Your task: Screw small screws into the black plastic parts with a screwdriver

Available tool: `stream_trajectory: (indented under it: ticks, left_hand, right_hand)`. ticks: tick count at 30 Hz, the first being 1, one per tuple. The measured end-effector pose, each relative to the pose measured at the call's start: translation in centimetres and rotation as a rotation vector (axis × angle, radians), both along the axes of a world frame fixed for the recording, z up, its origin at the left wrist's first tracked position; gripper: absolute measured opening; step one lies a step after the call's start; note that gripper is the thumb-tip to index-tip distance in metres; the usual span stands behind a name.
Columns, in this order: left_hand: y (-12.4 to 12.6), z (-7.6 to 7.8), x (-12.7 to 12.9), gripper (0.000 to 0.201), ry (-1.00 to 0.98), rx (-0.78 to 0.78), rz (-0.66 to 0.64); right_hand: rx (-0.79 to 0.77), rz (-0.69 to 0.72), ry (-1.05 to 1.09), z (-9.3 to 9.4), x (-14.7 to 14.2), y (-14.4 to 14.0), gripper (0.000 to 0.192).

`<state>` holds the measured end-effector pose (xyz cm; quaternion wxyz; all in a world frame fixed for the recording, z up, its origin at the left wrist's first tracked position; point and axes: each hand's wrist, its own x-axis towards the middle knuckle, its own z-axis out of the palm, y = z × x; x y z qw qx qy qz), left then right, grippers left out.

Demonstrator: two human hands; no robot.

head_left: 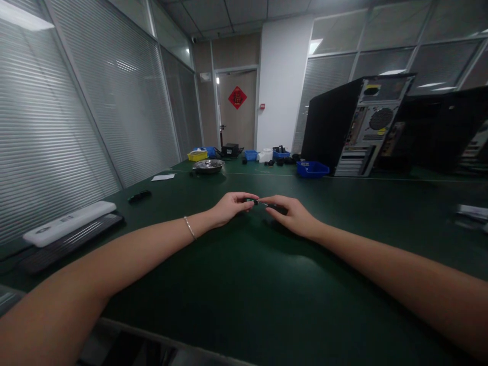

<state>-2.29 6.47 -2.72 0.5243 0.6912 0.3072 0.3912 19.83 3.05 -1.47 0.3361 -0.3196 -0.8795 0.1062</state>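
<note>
The left hand [229, 207] and the right hand [292, 213] pinch together one small dark part [256, 202] between their nearly closed fingertips (too small to identify), just above the green table [244, 284].

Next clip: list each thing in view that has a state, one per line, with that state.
Left hand: fingertips pinched on a small dark part, just above the green table.
Right hand: fingertips meeting the same part from the other side.
Computer tower: upright, rear panel facing the camera.
Metal bowl: upright; contents cannot be told.
Blue bin: upright, open-topped.
Door: shut.
</note>
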Motion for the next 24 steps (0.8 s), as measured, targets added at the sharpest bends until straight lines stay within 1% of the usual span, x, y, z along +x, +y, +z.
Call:
stream_trajectory:
  ticks: [5, 14, 17, 24]
  left_hand:
    - [-0.01, 0.07, 0.21, 0.036, 0.041, 0.013, 0.009]
    - [-0.74, 0.67, 0.16, 0.032, 0.052, 0.015, -0.014]
    - [-0.63, 0.55, 0.09, 0.032, 0.053, 0.008, -0.010]
    - [-0.25, -0.13, -0.03, 0.033, -0.016, -0.014, -0.005]
  right_hand:
    - [-0.003, 0.010, 0.007, -0.25, 0.20, 0.28, 0.034]
    - [-0.013, 0.016, 0.016, 0.16, 0.17, -0.31, 0.032]
    - [-0.020, 0.031, 0.022, 0.01, 0.19, -0.15, 0.031]
    - [-0.004, 0.040, 0.009, -0.02, 0.17, -0.12, 0.032]
